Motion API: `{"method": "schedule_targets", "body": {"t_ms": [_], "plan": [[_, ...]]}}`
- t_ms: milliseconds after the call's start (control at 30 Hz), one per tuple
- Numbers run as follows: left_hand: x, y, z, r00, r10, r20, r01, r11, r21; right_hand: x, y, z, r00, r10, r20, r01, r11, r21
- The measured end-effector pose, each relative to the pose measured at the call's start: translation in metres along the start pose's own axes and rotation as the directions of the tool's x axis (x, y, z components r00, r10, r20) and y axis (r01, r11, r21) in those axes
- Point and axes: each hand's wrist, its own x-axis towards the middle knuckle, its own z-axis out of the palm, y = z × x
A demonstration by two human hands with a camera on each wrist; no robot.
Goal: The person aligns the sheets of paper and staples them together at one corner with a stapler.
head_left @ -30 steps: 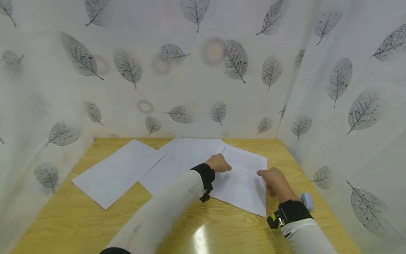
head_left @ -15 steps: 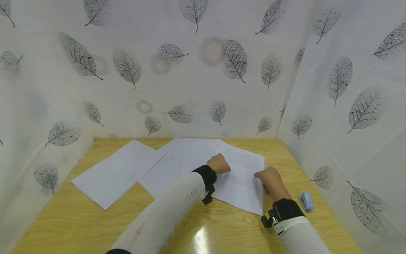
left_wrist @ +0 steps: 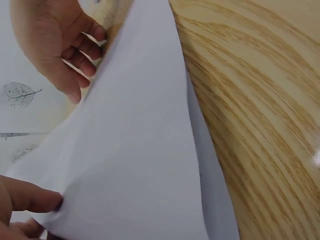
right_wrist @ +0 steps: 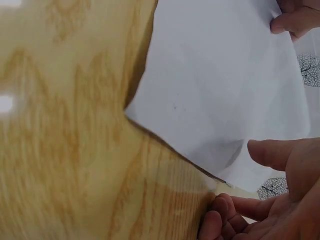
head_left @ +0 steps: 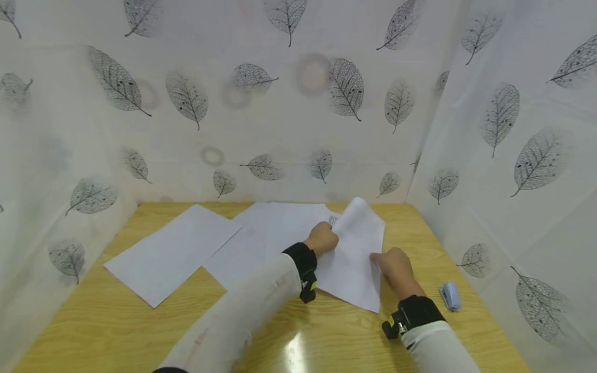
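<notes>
A white sheet of paper [head_left: 354,264] lies at the right of the wooden table [head_left: 116,326]. Its far corner curls up off the table. My left hand [head_left: 323,238] pinches that raised far-left corner; in the left wrist view its fingertips [left_wrist: 30,199] grip the sheet [left_wrist: 135,165] at the lower left. My right hand [head_left: 393,265] holds the sheet's right edge. In the right wrist view its thumb [right_wrist: 272,154] is over the edge of the sheet [right_wrist: 220,95] and its fingers [right_wrist: 225,215] curl below.
Two more white sheets [head_left: 172,254] [head_left: 268,233] lie to the left, the nearer one partly under the held sheet. A small light-blue stapler [head_left: 450,296] sits on the table right of my right wrist. Leaf-patterned walls [head_left: 298,129] close in the back and both sides.
The sheet's far corner has come up from flat and curls over, lifted by my left hand. The sheet and my right hand have shifted slightly left, away from the stapler.
</notes>
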Motion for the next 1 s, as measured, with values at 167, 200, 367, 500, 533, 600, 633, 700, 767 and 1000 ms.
{"method": "schedule_targets", "body": {"t_ms": [167,200,367,500,533,600,633,700,767,1000], "plan": [[-0.001,0.006,-0.009,0.998,0.065,0.020,-0.061,0.985,-0.160,-0.001,-0.001,-0.006,0.997,-0.059,0.049,0.052,0.990,0.129],[-0.001,0.007,-0.012,0.996,0.081,0.026,-0.074,0.979,-0.192,-0.001,-0.002,-0.007,0.996,-0.072,0.052,0.062,0.985,0.163],[-0.011,0.008,-0.030,0.993,0.105,0.049,-0.084,0.942,-0.325,0.001,-0.006,-0.011,0.992,-0.113,0.061,0.081,0.919,0.386],[-0.017,0.006,-0.048,0.996,0.053,0.072,-0.021,0.923,-0.384,-0.005,-0.014,-0.015,0.988,-0.148,0.031,0.115,0.869,0.482],[-0.018,0.005,-0.052,0.997,0.038,0.071,-0.007,0.919,-0.394,-0.007,-0.017,-0.016,0.988,-0.155,0.021,0.125,0.864,0.488],[-0.021,0.002,-0.063,0.997,0.002,0.075,0.029,0.909,-0.415,-0.012,-0.024,-0.018,0.986,-0.169,0.001,0.148,0.862,0.484],[-0.022,0.001,-0.069,0.998,-0.013,0.067,0.040,0.906,-0.422,-0.015,-0.027,-0.019,0.983,-0.181,-0.007,0.162,0.862,0.481],[-0.027,-0.002,-0.082,0.999,-0.028,0.043,0.044,0.899,-0.435,-0.022,-0.033,-0.022,0.979,-0.203,-0.024,0.191,0.866,0.461],[-0.033,-0.006,-0.097,0.999,-0.033,0.018,0.037,0.901,-0.433,-0.029,-0.039,-0.024,0.973,-0.227,-0.034,0.217,0.867,0.449],[-0.067,-0.030,-0.138,1.000,0.011,-0.024,-0.018,0.944,-0.330,-0.059,-0.059,-0.020,0.946,-0.324,-0.009,0.300,0.865,0.402]]}}
